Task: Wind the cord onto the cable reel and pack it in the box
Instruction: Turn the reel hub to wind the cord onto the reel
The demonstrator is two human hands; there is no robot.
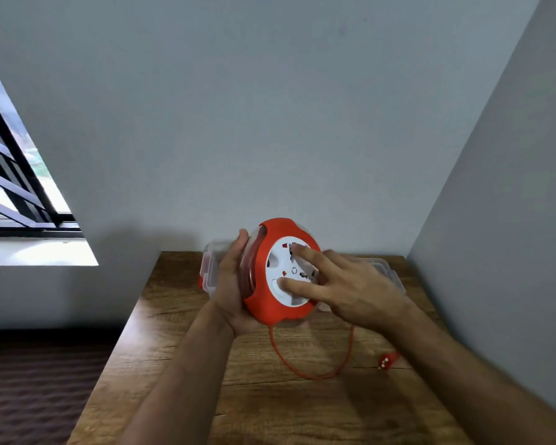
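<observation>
The cable reel [278, 273] is held above the table [180, 364], gripped at its back by the left hand [230, 284]. The right hand's fingers [305, 256] are spread on its white face; cord [305, 372] hangs loose before the box [211, 268].

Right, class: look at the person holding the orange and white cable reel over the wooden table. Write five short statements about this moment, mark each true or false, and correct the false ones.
1. The left hand holds the orange and white cable reel above the wooden table. True.
2. The orange cord is fully wound. False: a loop lies on the table.
3. The right hand has fingers on the reel's white face. True.
4. The orange plug is in the right hand. False: it lies on the table.
5. The reel sits inside the clear plastic box. False: it is held in front of it.
</observation>
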